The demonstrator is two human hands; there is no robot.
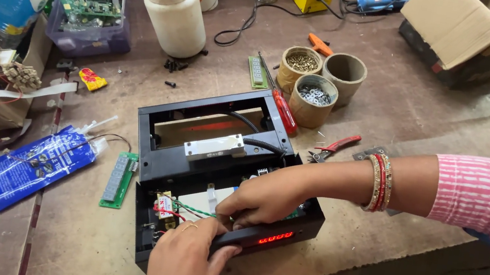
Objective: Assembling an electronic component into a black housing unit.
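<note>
An open black plastic case (196, 118) lies on the brown workbench, with a metal bar (215, 147) across its upper frame and wiring and a small transformer (165, 205) in its lower half. My left hand (182, 263) grips the case's front edge beside a glowing red digit display (275, 237). My right hand (262, 197), with bangles on the wrist, reaches into the lower half, fingertips pinched down among the green and red wires (193, 211).
A green display board (119, 178) and a blue plastic packet (10, 175) lie left of the case. A red-handled screwdriver (281, 107), red pliers (336, 147) and three cardboard tubs of small hardware (315, 93) sit behind it. A white jar (176, 13) and cardboard box (464, 34) stand farther back.
</note>
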